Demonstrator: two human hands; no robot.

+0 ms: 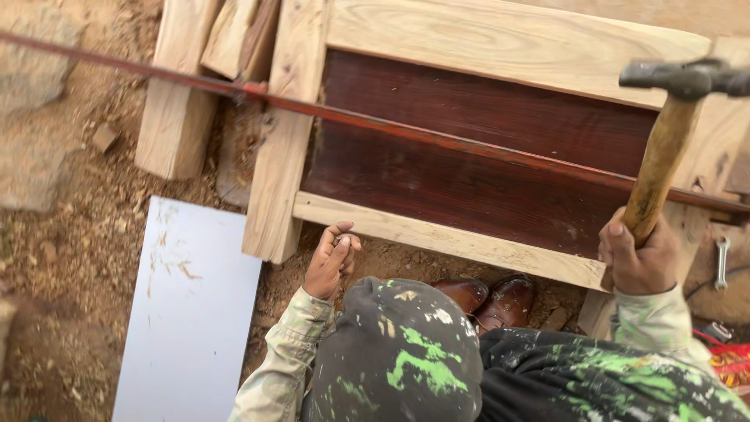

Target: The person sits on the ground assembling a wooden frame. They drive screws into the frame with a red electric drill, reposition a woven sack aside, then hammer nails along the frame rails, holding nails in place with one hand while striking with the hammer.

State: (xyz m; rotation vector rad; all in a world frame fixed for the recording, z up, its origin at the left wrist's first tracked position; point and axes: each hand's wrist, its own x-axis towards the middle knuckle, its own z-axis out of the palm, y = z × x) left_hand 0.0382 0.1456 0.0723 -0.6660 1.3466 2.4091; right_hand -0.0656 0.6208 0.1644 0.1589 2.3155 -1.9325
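The hammer head runs off the right edge, its handle's end is buried in the right hand, and a cap hides the face.

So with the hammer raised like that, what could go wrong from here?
1. The right hand holds the hammer raised; the left hand, pinching something small, sits close to the pale rail of the wooden frame, so a stray blow might hit its fingers.
2. The long red bar crosses the frame and could snag or deflect the swing.
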